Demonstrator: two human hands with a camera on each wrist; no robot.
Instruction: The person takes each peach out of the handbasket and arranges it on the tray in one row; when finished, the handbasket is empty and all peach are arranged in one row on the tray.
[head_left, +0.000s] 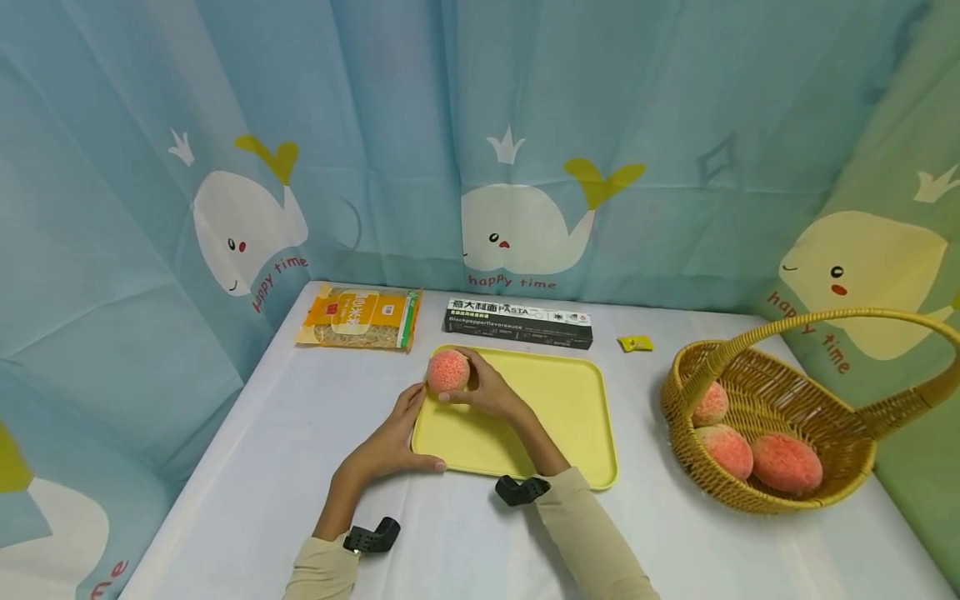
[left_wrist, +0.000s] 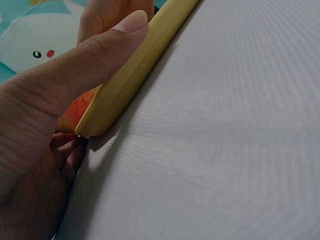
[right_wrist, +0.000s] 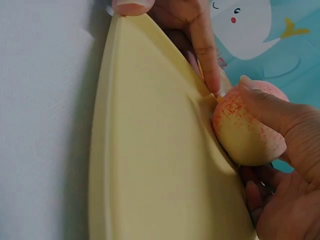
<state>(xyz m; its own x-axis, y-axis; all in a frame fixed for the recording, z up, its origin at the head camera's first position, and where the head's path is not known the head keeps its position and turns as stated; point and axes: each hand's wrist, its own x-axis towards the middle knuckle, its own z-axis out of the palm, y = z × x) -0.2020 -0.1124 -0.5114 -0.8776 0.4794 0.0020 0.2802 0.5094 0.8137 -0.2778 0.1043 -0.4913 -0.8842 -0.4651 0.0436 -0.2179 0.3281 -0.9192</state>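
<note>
A peach (head_left: pixel 447 371) is sitting at the far left corner of a yellow rectangular tray (head_left: pixel 577 400), though whether the tray is bearing its weight I cannot tell; no lettering is showing on its skin, which is glowing pinkish red on top, breaking into red flecks and fading into pale yellow on its side. The right hand (head_left: pixel 487 392) is gripping this peach between thumb and fingers, while the left hand (head_left: pixel 390 442) is spreading wide about the tray's near left corner, its thumb lying at the near rim and its fingers reaching along the left edge towards the peach. Beyond the tray, a black and white pasta box (head_left: pixel 517 323) is reading "意大利面 PASTA" and "Blackpepperflavoresauce", with finer print blurring beneath. Left of that, an orange food bag (head_left: pixel 360 317) is bearing white characters that I cannot make out surely, its clear part showing brownish contents; to the right of the box, a small yellow packet (head_left: pixel 636 343) is carrying dark marks too tiny to read. Farther right, a wicker basket (head_left: pixel 780 392) with a tall arched handle is holding three more pinkish fruits (head_left: pixel 787 462). Everything is standing on a white tablecloth (head_left: pixel 262 467), and behind it a blue curtain (head_left: pixel 405 125) is displaying crowned white whales with "happy time" in red. Beige sleeves (head_left: pixel 592 533) are covering the forearms, and black wrist devices (head_left: pixel 372 536) are sitting just beyond the cuffs
</note>
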